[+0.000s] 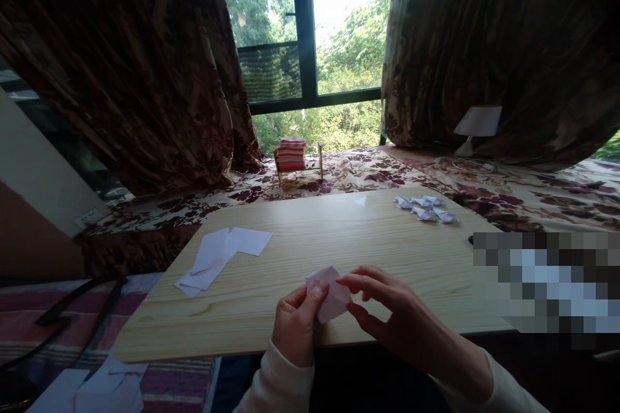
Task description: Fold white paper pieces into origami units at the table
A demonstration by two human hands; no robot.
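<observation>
My left hand [296, 322] pinches a small folded white paper [334, 300] above the near side of the table, with its thumb pressed on top. The paper is a tilted, roughly square piece with crease lines. On its right side is my right hand [394, 303], thumb and fingers apart. Its fingertips are at the paper's right edge; whether they touch it I cannot tell. Several folded paper pieces [424, 208] are grouped at the table's far right. Flat white paper sheets [210, 259] overlap on the left part of the table.
The light wooden table [290, 229] has rounded corners. More white sheets [109, 390] lie on the striped cloth at lower left. Beyond the table, a small rack [299, 162] holds pink-and-white folded cloths. A white lamp [477, 122] stands at far right. A blurred patch covers the right edge.
</observation>
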